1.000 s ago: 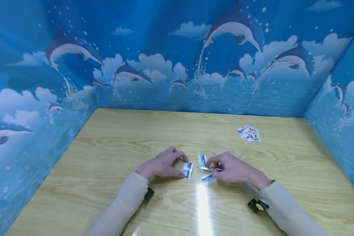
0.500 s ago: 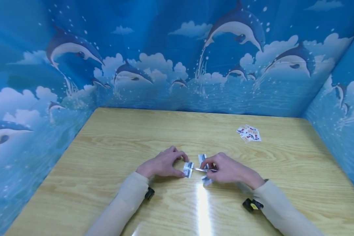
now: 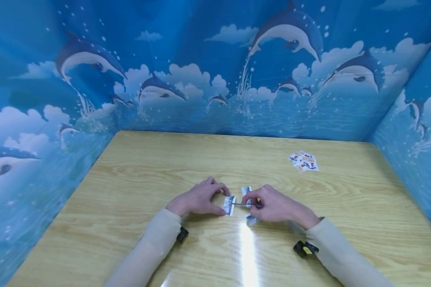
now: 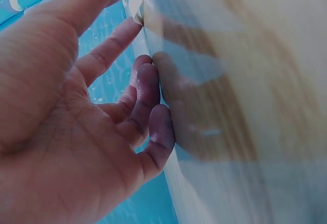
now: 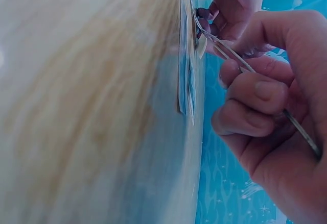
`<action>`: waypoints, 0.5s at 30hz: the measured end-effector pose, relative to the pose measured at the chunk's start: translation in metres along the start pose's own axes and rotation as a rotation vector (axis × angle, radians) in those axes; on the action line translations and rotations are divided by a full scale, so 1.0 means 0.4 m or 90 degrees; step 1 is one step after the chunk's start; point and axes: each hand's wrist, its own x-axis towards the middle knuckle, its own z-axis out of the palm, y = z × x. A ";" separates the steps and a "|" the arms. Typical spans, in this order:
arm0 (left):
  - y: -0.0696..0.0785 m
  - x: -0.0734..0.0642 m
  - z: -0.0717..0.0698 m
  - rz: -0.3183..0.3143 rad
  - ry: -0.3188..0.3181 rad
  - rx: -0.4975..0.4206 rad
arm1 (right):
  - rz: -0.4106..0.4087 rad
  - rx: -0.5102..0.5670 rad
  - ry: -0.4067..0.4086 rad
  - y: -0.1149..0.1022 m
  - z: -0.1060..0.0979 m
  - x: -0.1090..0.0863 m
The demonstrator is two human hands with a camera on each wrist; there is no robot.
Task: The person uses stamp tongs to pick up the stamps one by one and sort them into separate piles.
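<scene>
In the head view, my left hand (image 3: 202,198) has its thumb and index fingertip at opposite ends of a small blue-and-white printed paper piece (image 3: 229,207) on the table. The left wrist view shows the other fingers of that hand (image 4: 102,122) loosely bent, their tips at the tabletop. My right hand (image 3: 275,204) grips slim metal tweezers (image 3: 242,205), whose tips reach the right edge of this piece. Two similar pieces, an upper one (image 3: 246,191) and a lower one (image 3: 251,219), lie partly under my right hand. A whitish flap (image 5: 202,46) curls near the tweezers in the right wrist view.
Several overlapping cards with red and orange prints (image 3: 303,162) lie at the back right of the wooden table (image 3: 165,159). A blue dolphin-print curtain (image 3: 201,79) stands behind the table and along both sides. A bright light streak crosses the tabletop in front.
My right hand has moved left with the tweezers, bringing their tips from the gap between the pieces to the left piece's edge. My left hand and the pieces stay in place.
</scene>
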 end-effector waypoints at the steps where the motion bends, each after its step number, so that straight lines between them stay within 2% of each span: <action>1: 0.000 0.001 0.000 0.001 0.000 -0.001 | -0.001 -0.001 0.002 0.000 0.000 0.000; 8: -0.001 -0.001 -0.002 0.020 -0.001 -0.011 | 0.025 0.009 0.018 0.012 -0.021 -0.009; 15: 0.008 0.006 0.001 0.060 -0.005 -0.018 | 0.015 0.005 0.102 0.051 -0.068 -0.029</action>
